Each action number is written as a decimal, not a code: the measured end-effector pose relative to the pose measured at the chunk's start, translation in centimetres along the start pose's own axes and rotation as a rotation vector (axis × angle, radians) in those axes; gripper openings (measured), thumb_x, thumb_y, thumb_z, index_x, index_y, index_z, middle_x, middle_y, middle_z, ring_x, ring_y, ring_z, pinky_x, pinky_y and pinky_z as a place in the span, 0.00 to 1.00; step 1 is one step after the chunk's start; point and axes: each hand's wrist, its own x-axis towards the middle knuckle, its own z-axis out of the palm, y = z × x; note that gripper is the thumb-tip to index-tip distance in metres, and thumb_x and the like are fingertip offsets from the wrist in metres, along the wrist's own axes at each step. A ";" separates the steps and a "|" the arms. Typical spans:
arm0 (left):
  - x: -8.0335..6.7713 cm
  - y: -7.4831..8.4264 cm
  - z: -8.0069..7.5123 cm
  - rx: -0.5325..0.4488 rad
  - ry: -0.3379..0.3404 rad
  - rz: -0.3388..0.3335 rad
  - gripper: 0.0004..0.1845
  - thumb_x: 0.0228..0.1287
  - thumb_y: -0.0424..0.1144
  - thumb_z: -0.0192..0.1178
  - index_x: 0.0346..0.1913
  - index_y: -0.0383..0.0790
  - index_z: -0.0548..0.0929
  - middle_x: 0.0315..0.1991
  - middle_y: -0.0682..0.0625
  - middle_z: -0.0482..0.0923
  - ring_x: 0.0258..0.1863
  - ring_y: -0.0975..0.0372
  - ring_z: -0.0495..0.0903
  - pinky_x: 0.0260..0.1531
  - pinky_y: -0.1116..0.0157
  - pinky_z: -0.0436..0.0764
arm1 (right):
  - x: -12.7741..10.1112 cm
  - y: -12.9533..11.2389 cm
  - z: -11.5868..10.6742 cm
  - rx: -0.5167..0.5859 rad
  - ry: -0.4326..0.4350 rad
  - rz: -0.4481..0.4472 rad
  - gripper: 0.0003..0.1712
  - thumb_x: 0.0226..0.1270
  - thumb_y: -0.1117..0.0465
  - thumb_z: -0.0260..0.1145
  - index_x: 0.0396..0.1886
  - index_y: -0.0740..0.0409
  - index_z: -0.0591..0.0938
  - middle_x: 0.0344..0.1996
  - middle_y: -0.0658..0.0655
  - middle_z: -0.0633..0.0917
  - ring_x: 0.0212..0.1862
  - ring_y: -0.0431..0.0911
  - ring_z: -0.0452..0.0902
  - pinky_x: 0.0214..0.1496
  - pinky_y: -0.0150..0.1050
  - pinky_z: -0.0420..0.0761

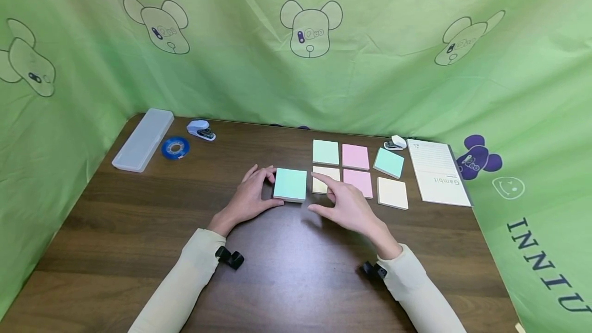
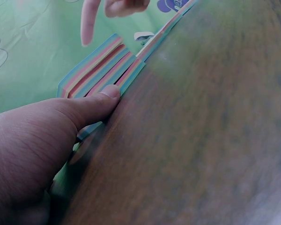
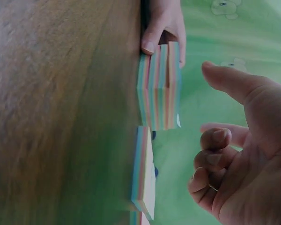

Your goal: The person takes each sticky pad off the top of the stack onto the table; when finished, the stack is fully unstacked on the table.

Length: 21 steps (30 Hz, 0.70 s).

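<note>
A stack of sticky note pads with a mint-green top stands on the table, its sides striped in several colors in both wrist views. My left hand grips its left side, thumb at the near edge and fingers at the far corner. Just right of the stack, my right hand hovers with thumb and index finger extended and the other fingers loosely bent, holding nothing. Under its index finger lies a pale yellow pad, partly hidden.
Right of the hands sit pink pads, green pads and a cream pad. Beyond are a white stapler and a notebook. At far left lie a translucent case, blue tape and a blue stapler.
</note>
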 end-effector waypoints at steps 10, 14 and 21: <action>0.1 -0.1 -0.1 -0.003 -0.005 -0.007 0.32 0.57 0.40 0.88 0.50 0.37 0.72 0.75 0.37 0.78 0.81 0.45 0.72 0.90 0.47 0.47 | 1.5 0.0 1.3 -0.012 -0.018 0.054 0.51 0.64 0.40 0.84 0.83 0.48 0.75 0.23 0.47 0.73 0.26 0.39 0.61 0.32 0.39 0.66; 0.1 -0.2 -0.1 -0.002 -0.009 -0.013 0.32 0.57 0.40 0.88 0.50 0.37 0.72 0.75 0.37 0.78 0.81 0.45 0.71 0.90 0.47 0.47 | 2.2 -0.3 1.6 -0.003 -0.027 0.070 0.53 0.62 0.39 0.85 0.83 0.48 0.74 0.27 0.53 0.80 0.28 0.42 0.68 0.32 0.41 0.70; 0.1 -0.2 0.0 -0.004 -0.012 -0.006 0.32 0.58 0.40 0.87 0.51 0.37 0.72 0.75 0.37 0.78 0.81 0.45 0.71 0.90 0.47 0.47 | 3.3 -0.6 2.2 -0.010 -0.041 0.096 0.55 0.60 0.37 0.86 0.82 0.46 0.73 0.47 0.56 0.89 0.44 0.49 0.83 0.43 0.50 0.85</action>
